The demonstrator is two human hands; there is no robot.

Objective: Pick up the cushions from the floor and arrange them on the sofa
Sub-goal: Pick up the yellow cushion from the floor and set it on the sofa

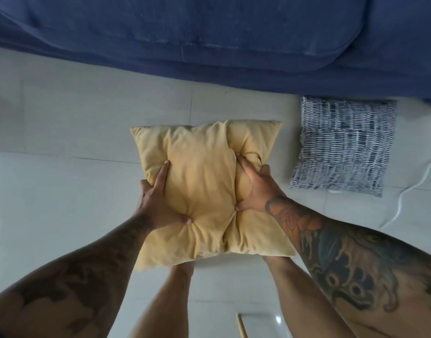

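Both hands, the left hand (158, 203) and the right hand (254, 189), are clenched into the soft square yellow fabric cushion (204, 191), held above the pale tiled floor (63, 142) in front of the dark blue upholstered sofa (209, 45). Task status: early; 0 cushions visible on the sofa. Count: 2 cushions; 1 in hand, 1 black-and-white patterned square cushion (341, 142) on the floor beside the sofa base.
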